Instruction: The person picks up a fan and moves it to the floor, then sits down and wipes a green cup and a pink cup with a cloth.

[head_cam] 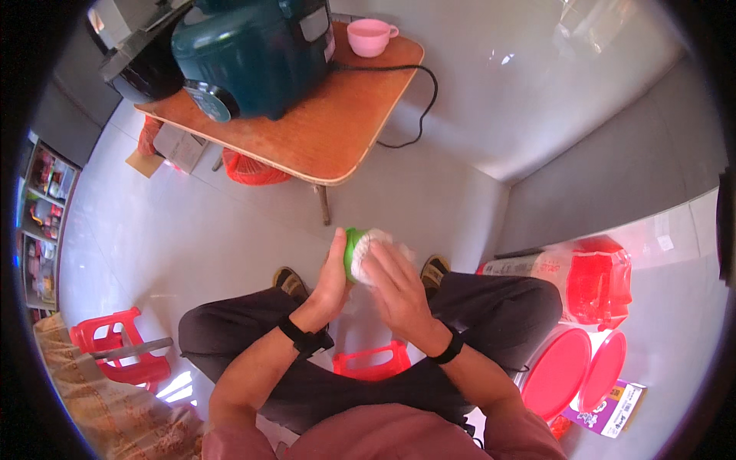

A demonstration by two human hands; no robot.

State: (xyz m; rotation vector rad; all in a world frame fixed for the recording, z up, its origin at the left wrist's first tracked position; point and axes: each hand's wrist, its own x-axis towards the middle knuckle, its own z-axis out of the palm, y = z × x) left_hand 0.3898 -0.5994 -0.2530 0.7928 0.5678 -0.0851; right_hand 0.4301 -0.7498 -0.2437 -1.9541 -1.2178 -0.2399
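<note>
In front of my knees, my left hand (329, 279) grips a small green object (349, 259), perhaps a cup or bowl, from its left side. My right hand (399, 296) lies over a white, textured piece of cloth or wipe (363, 252) and holds it against the green object's right side. Motion blurs the right fingers and the cloth's edge. The fingers hide much of both things, so the green object's full shape cannot be made out. Both hands are above the floor, between my shoes.
Ahead stands a wooden-topped table (299, 144) bearing a teal electric cooker (253, 63), a pink cup (368, 39) and a looping black cord (425, 115). A red plastic stool (123, 351) is at left. Red-lidded tubs (558, 374) and a red-and-clear package (595, 282) sit at right.
</note>
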